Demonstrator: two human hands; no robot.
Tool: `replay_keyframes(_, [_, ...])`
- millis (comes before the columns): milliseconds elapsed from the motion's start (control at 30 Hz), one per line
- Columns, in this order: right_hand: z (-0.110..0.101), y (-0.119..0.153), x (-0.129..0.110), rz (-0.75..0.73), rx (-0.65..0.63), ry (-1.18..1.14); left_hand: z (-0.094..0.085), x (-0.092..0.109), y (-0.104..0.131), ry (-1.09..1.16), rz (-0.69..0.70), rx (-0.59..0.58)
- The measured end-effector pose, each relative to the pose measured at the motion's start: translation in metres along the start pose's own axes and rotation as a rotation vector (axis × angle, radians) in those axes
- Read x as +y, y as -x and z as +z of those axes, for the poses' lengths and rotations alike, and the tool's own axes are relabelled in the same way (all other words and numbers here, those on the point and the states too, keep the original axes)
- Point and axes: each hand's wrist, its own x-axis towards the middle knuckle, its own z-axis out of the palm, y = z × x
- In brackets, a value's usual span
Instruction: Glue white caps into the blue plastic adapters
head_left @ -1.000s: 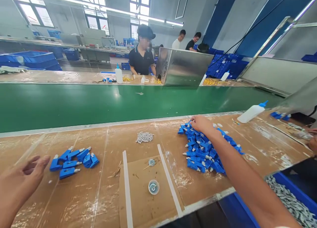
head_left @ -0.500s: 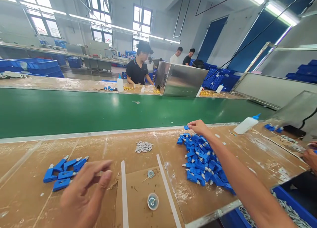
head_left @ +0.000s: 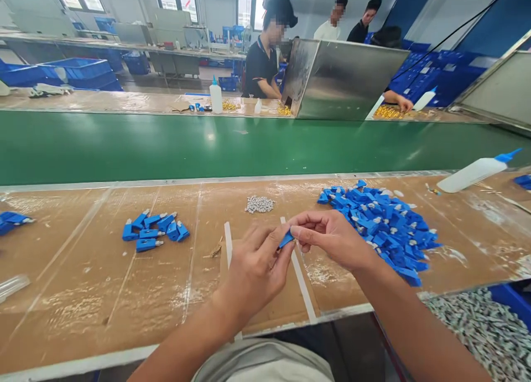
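Observation:
Over the middle of the bench, my left hand [head_left: 259,260] is closed, pinching a small blue plastic part [head_left: 286,239] between thumb and fingers. My right hand [head_left: 332,235] meets it from the right, its thumb and forefinger pressed together at the part's near end. Fingers cover most of this part. To the right lies a large heap of blue plastic parts [head_left: 381,224] with pale metal ends. A smaller group of like blue parts [head_left: 153,227] rests to the left. Behind my hands is a little pile of grey pellets [head_left: 259,204].
A green conveyor belt [head_left: 166,149] runs beyond the bench. A white squeeze bottle [head_left: 473,174] with a blue tip lies tilted at right. Below the bench edge, a blue bin [head_left: 512,304] holds grey metal pieces. Across the belt a co-worker [head_left: 265,66] sits beside a metal box [head_left: 344,77].
My right hand has come back from the heap's far edge with a blue part. My left hand, earlier open near the small group, has moved right and closed on it. The view has tilted down.

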Motion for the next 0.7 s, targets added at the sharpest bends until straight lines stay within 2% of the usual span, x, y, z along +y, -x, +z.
replay_keyframes(100, [-0.004,0.002,0.013,0.037,-0.006,-0.129,-0.003,-0.005,0.004,0.231,-0.285,-0.026])
replay_keyframes(200, [-0.009,0.008,0.028,0.053,0.046,-0.149,-0.005,-0.011,0.009,0.345,-0.456,-0.008])
replay_keyframes(333, [-0.006,0.022,0.051,0.098,0.053,0.058,-0.008,-0.018,0.013,0.413,-0.573,0.065])
replay_keyframes(433, [0.005,0.031,0.070,0.098,0.085,0.183,-0.012,-0.025,0.012,0.601,-0.644,0.099])
replay_keyframes(567, [0.019,0.036,0.090,0.121,0.077,0.162,-0.014,-0.037,0.013,0.841,-0.742,0.119])
replay_keyframes(700, [0.026,0.039,0.097,0.148,0.007,0.122,-0.015,-0.044,0.017,0.865,-0.773,0.090])
